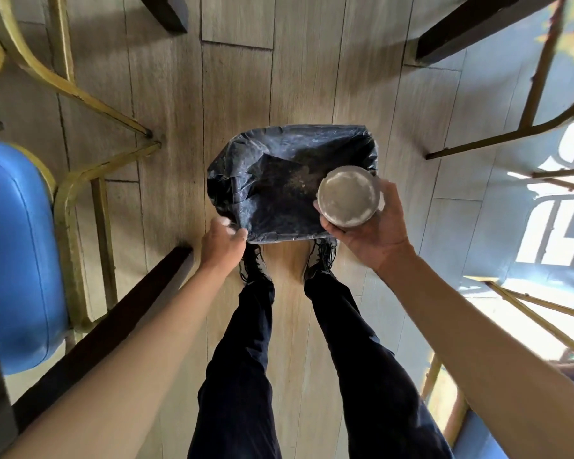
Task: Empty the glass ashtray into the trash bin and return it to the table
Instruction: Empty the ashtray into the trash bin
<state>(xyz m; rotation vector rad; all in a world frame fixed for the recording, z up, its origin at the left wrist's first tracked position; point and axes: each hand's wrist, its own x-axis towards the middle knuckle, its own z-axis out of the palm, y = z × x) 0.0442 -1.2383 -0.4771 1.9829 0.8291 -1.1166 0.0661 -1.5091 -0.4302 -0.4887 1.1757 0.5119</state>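
A trash bin [272,233] lined with a dark plastic bag stands on the wooden floor just in front of my feet. My right hand [368,226] holds the round glass ashtray [348,196] over the bin's right side, turned so its flat underside faces the camera. Ash and small bits are falling below it and lie on the bag [299,178]. My left hand [224,241] grips the near left corner of the bag at the bin's rim.
Blue-cushioned chairs with gold metal frames [17,256] stand at the left, and another gold frame [531,104] at the right. Dark table legs [113,329] [471,24] [166,11] stand around the bin. My legs and shoes [318,260] are right behind it.
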